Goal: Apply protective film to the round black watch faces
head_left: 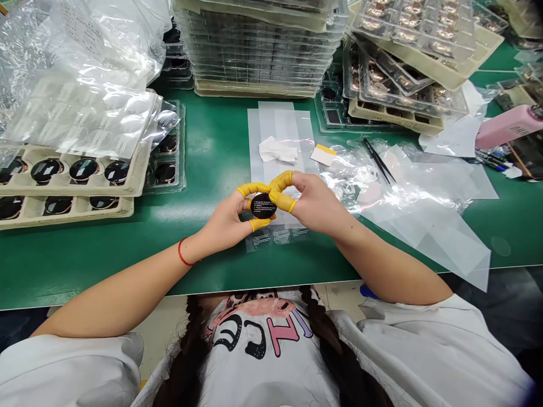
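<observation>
Between the fingers of my left hand (224,221) is a round black watch face (263,208), held by its rim above the table. White printed lines show across its front, apparently on a clear film. My right hand (313,202) is closed in a pinch at the upper right edge of the watch face; whether it grips the rim or the film is hard to see. Yellow finger cots cover fingertips on both hands. Just below lie clear round stickers (280,234) with white text, on a translucent sheet. A crumpled white cloth (278,150) rests beyond my hands.
Trays of round black watch faces (83,169) stand at the left under plastic covers. Tall stacked clear trays (258,53) rise at the back, with more trays (403,79) at back right. Black tweezers (377,161) lie among plastic films, near a pink bottle (507,127).
</observation>
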A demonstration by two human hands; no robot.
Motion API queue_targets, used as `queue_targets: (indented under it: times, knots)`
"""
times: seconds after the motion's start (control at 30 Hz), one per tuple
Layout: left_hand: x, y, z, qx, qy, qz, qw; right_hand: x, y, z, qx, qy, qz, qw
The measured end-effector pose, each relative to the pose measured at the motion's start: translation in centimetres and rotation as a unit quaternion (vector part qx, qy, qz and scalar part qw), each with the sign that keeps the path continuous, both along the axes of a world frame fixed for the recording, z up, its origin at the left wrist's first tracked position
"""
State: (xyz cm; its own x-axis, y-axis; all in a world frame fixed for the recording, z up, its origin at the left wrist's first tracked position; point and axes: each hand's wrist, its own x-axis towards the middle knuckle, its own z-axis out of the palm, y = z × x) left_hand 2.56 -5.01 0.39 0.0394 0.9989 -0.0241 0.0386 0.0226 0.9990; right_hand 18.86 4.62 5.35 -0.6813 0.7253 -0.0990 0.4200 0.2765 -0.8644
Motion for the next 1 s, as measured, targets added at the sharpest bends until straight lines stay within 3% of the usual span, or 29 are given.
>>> queue_targets:
  times: [0.23, 0.3, 0.4, 0.5, 0.63, 0.73, 0.87, 1.0]
  knots:
    - [0.1, 0.2, 0.0, -0.003, -0.006, 0.009, 1.0, 0.1, 0.4, 0.0, 0.04, 0.013, 0.016, 0.999]
    - [0.1, 0.4, -0.2, -0.022, -0.017, 0.017, 0.999, 0.7, 2.3, -0.3, 0.101, 0.012, -0.013, 0.995]
    - [0.1, 0.7, -0.7, -0.07, -0.051, 0.017, 0.996, 2.6, 6.9, -1.6, 0.198, -0.087, -0.131, 0.968]
    - [0.0, 1.0, -1.1, -0.1, -0.074, 0.018, 0.992, 4.7, 11.3, -3.7, 0.18, -0.182, -0.205, 0.945]
    - [-0.1, 1.2, -1.3, -0.106, -0.082, 0.02, 0.991, 5.9, 13.8, -5.5, 0.162, -0.195, -0.212, 0.944]
    - [-0.2, 1.2, -1.3, -0.11, -0.085, 0.024, 0.99, 5.4, 13.0, -5.1, 0.175, -0.177, -0.205, 0.947]
    - [-0.2, 1.2, -1.3, -0.115, -0.099, 0.024, 0.988, 3.3, 8.4, -3.3, 0.243, -0.075, -0.169, 0.952]
    - [-0.1, 1.4, -1.3, -0.104, -0.103, 0.027, 0.989, 1.2, 2.4, -2.9, 0.309, 0.025, 0.016, 0.95]
